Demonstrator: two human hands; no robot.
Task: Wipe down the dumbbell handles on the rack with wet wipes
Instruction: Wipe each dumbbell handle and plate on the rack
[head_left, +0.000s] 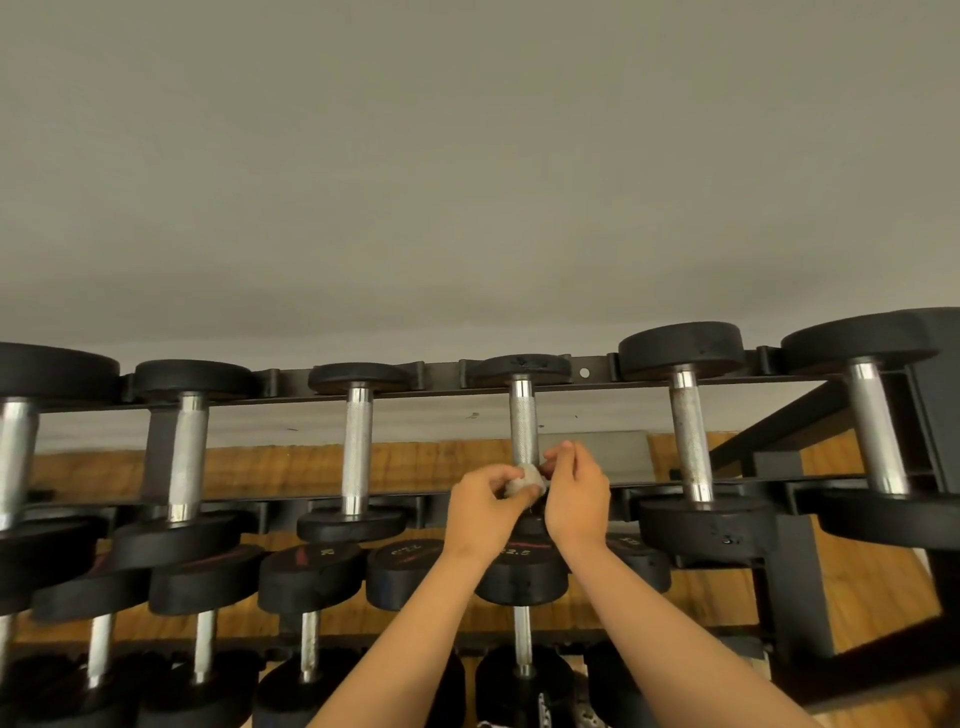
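The wipe, a small grey-white wad, is wrapped round the near end of a dumbbell's handle, just above the near weight head. This dumbbell is fourth from the left on the top row of the black rack. The left hand has its fingers curled and pinches the wipe from the left side. The right hand pinches the wipe's right edge between thumb and fingertips, its other fingers bent above. The two hands sit close together on either side of the handle. The neighbouring dumbbells lie parallel in their cradles, well apart from the hands. A lower row of dumbbells sits beneath the forearms, above a wooden floor.
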